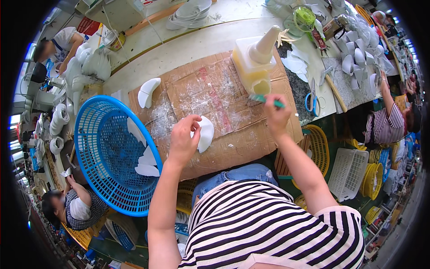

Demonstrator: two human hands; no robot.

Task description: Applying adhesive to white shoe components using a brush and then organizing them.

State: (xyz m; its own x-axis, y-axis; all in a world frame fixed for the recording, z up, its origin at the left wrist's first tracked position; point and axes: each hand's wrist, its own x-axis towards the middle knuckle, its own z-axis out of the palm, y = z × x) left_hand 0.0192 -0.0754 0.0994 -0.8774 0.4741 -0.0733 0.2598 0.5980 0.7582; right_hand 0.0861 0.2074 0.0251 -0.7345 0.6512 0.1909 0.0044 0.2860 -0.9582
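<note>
My right hand grips a small green-handled brush. Its bristle end points left, just below the opening in a squarish translucent bottle of yellowish liquid with a cone-shaped top. Whether the bristles touch the bottle I cannot tell. My left hand has thumb and fingers closed at the left edge of a white crescent-shaped piece, over the cardboard. Farther left on the cardboard, two similar white pieces lie together.
A blue plastic basket with several white pieces stands left of the cardboard. Blue-handled scissors and a wooden-handled tool lie right. White cup-like parts are heaped at the far right. Other people work on both sides.
</note>
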